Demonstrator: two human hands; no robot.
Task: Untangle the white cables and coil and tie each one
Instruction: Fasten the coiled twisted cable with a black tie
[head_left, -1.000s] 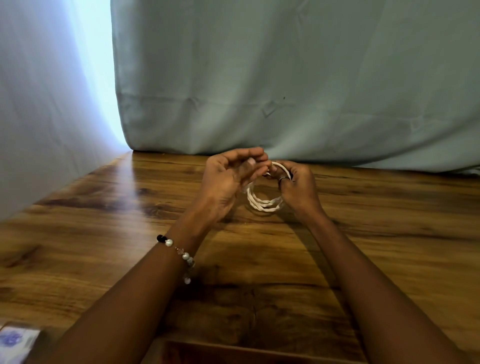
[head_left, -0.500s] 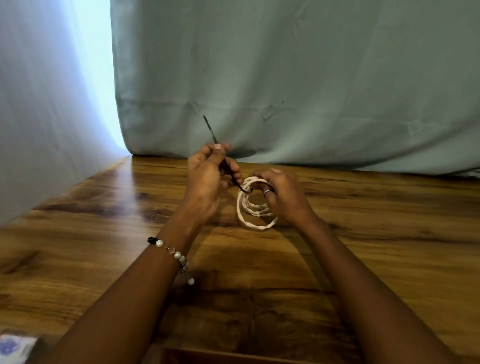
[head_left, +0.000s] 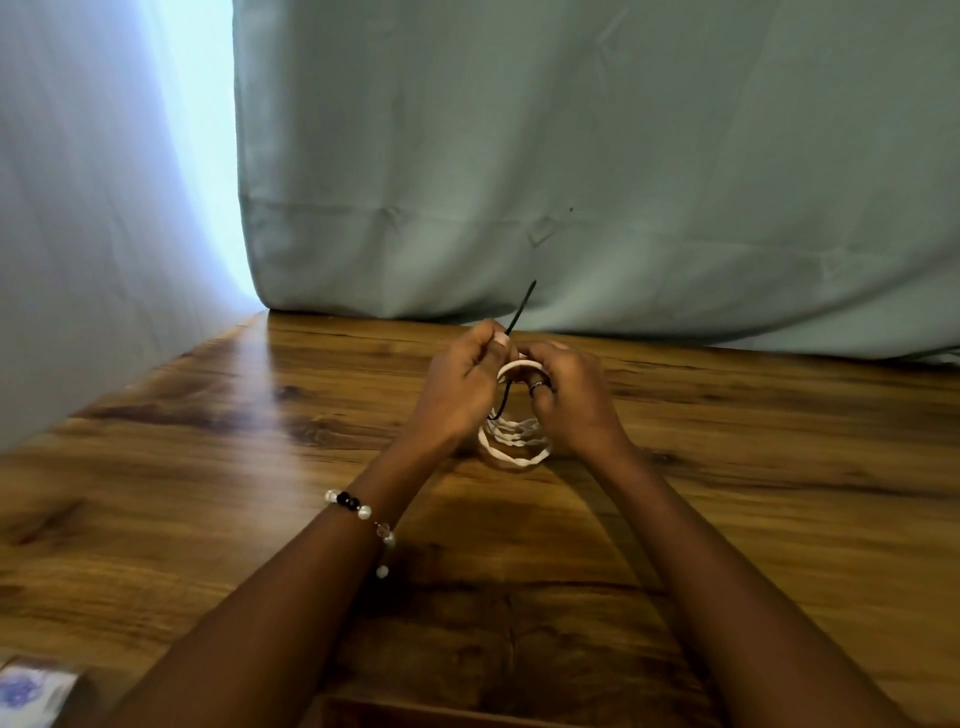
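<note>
Left hand pinches a thin black tie between thumb and fingertips, its free end sticking up past them, lower part running down into the coil. Right hand, ring on 1 finger, curls around the top of the coiled white cable. Coil hangs between both hands, just above the wooden table. Curtain behind.

**Colours and patterns on the wooden table**

The coiled braided cable is white, with a twisted pattern along its loops. The thin tie wire is black. The wooden table is warm brown with darker grain streaks. The hanging cloth curtain is pale grey-green. The beaded bracelet mixes white pearl, black and clear beads. The finger ring looks dark silver.
</note>
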